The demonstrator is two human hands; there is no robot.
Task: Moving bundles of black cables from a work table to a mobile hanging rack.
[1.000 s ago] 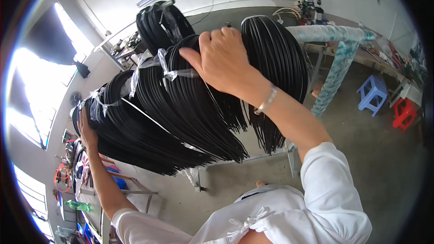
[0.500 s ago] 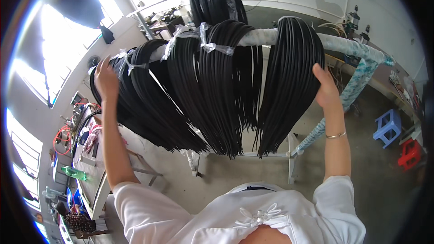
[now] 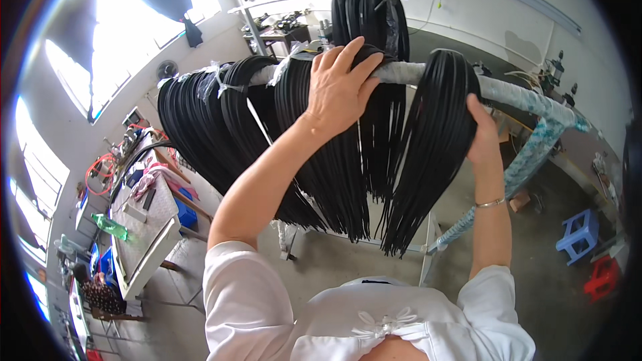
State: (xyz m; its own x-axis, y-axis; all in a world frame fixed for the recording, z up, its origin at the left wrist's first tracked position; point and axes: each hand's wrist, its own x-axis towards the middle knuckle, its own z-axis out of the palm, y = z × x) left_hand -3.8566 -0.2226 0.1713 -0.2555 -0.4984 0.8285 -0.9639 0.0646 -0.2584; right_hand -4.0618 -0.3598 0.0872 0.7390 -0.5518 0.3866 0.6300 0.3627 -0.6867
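"So, where is the left hand (image 3: 340,88)?"

"Near twelve o'clock, laid over the top of the middle cord bundle (image 3: 334,180). Its fingers are spread, with the thumb apart from them; how hard it presses, I can't tell."

"And the right hand (image 3: 484,132)?"

"Close to three o'clock, against the outer edge of the right-hand cord bundle (image 3: 431,140). Its thumb lies along the near side, but the fingers are hidden behind the cords, so I can't tell whether they are clamped on them. A bracelet (image 3: 491,203) circles that wrist."

"What carries the two bundles?"

"A wrapped bar (image 3: 402,72), showing between them at about half past one. Both are black and draped over it, their loose ends hanging toward five o'clock."

"More cords?"

"Yes, tied cord bundles (image 3: 194,117) toward ten, with clear plastic strips (image 3: 219,83) on them, and a far cord bundle (image 3: 352,17) just past twelve, beyond the bar."

"And round about?"

"At eight, a workbench (image 3: 152,232) bearing a green bottle (image 3: 110,226); between three and four, a blue stool (image 3: 579,235), with a red stool (image 3: 603,279) near it at four."
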